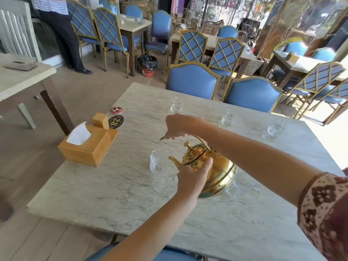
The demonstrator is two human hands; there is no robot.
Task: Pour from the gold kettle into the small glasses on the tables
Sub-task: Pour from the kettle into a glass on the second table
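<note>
Over glass (157, 160), right grip (176, 127) clasping kettle (216, 170) handle

The kettle (218, 170) is glossy, mirror-bright gold metal. The glasses (157, 161) are clear cut glass. The table (131, 194) looks matt veined stone; the tissue box (88, 147) smooth wood.

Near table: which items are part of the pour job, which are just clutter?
In the job: shiny gold metal kettle, clear small glasses, left hand, right hand.
Clutter: wooden tissue box, black oval number plaque, red round call button.
</note>
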